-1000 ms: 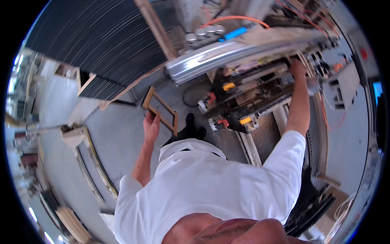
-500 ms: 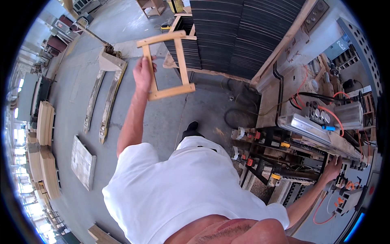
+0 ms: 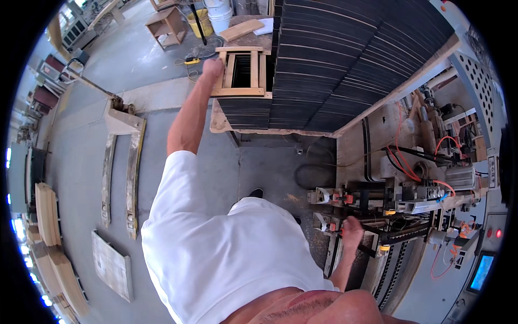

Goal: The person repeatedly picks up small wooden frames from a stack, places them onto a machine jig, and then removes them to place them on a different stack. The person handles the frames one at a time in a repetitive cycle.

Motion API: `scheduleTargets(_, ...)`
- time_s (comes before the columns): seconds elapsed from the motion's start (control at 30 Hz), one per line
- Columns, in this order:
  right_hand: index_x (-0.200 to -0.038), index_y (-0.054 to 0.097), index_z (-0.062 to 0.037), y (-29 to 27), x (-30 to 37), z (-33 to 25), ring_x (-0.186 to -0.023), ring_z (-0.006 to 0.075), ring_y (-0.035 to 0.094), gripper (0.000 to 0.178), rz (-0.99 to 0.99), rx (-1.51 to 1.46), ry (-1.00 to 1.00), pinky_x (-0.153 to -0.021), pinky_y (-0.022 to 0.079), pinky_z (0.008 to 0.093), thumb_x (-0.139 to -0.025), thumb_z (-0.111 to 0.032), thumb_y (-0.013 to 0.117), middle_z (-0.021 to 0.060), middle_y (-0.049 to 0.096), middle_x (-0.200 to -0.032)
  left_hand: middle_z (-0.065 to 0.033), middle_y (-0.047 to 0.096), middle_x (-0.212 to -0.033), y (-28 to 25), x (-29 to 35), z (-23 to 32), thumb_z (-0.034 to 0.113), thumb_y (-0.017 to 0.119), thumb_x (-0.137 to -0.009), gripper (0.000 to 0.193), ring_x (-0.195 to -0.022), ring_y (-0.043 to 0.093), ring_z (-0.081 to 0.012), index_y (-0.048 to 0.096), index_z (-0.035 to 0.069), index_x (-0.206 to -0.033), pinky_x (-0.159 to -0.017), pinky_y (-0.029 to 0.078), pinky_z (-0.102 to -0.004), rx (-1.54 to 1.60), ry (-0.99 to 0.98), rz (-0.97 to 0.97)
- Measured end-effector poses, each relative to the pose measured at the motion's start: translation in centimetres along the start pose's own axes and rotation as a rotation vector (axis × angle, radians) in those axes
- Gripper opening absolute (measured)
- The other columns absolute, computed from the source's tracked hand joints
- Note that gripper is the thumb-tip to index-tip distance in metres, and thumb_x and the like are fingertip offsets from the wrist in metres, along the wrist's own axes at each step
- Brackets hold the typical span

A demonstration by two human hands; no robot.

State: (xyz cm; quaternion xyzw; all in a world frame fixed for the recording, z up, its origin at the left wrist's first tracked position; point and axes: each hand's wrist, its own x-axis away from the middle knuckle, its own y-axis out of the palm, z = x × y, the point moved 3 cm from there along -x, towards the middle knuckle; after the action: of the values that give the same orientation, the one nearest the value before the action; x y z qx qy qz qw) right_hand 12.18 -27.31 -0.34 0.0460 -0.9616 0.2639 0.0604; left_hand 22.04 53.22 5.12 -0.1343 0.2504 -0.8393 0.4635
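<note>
Through the head camera I see my left hand [image 3: 212,68] reaching far out, with its fingers closed on the left side of a light wooden frame [image 3: 254,70]; the frame lies flat on top of a short dark stack [image 3: 245,112], and I can look through its middle at more wood bars and a dark gap below; right beside the short stack stands a much taller dark stack [image 3: 350,65]; my right hand [image 3: 353,231] is lower down on the other side, next to the big machine [image 3: 421,206] and near its red clamp parts [image 3: 346,199]; I cannot tell if that hand is spread or closed, or if it touches anything; orange hoses [image 3: 400,162] curl over the machine, and a blue screen [image 3: 482,271] glows near the edge of my view; behind the frame I see a loose plank [image 3: 242,30], a yellow bucket [image 3: 200,22] and a little wooden shelf [image 3: 165,28]; over to the left a pallet jack [image 3: 125,123] sits on the gray floor [image 3: 178,121], and a flat pale board [image 3: 112,265] lies near the tips of its forks
</note>
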Motion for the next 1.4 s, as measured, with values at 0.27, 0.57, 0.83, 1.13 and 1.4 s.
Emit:
scheduleTargets(0.27,-0.102,0.065,-0.0012,6.3,4.6,3.7,-0.08,0.0174,0.066,0.022,-0.15,0.236,0.122,-0.073,0.05,0.0303,-0.081,-0.005,0.066,0.0118,0.068,-0.084,-0.0258,0.064,-0.11,2.4,-0.7,-0.2,0.033,0.055,-0.089,0.045,-0.104,0.062,-0.0361,0.062,-0.004,-0.115,-0.088,0.046,-0.0406,0.032,0.06,-0.054)
scheduleTargets(0.57,-0.093,0.06,0.0011,6.1,6.9,1.8,-0.073,0.0129,0.056,0.012,-0.012,0.081,0.109,-0.068,0.045,0.0274,-0.082,-0.001,0.063,0.0081,0.057,-0.075,-0.0184,0.064,-0.1,0.1,19.3,8.7,0.044,0.072,-0.076,0.063,-0.1,0.059,-0.035,0.055,-0.001,-0.116,-0.095,0.039,-0.0451,-0.572,1.063,-0.081)
scheduleTargets(0.83,-0.107,0.064,0.0009,3.8,12.0,5.6,-0.082,0.0231,0.067,0.027,0.001,0.212,0.134,-0.073,0.052,0.0343,-0.082,-0.01,0.067,0.0148,0.068,-0.091,-0.0128,0.063,-0.092,1.8,20.1,7.6,0.033,0.068,-0.081,0.049,-0.092,0.059,-0.0319,0.056,0.002,-0.117,-0.087,0.041,-0.0434,-0.534,0.946,-0.144)
scheduleTargets(1.13,-0.118,0.059,-0.0025,-4.6,19.8,-1.3,-0.097,0.0378,0.062,0.039,0.174,0.491,0.0,-0.082,0.051,0.0425,-0.082,-0.013,0.068,0.0182,0.065,-0.108,-0.0181,0.061,-0.098,1.5,26.8,11.7,0.026,0.077,-0.073,0.045,-0.095,0.057,-0.0376,0.059,0.0,-0.106,-0.081,0.044,-0.0468,-0.258,0.948,-0.096)
scheduleTargets(1.4,-0.11,0.06,-0.0042,-17.9,35.5,-10.2,-0.105,0.0359,0.058,0.037,0.783,0.709,0.103,-0.089,0.047,0.0419,-0.074,-0.009,0.071,0.0161,0.062,-0.112,-0.015,0.064,-0.108,15.5,51.8,7.7,0.015,0.059,-0.093,0.03,-0.098,0.062,-0.0224,0.057,-0.005,-0.117,-0.089,0.048,-0.0324,0.298,0.809,-0.787)
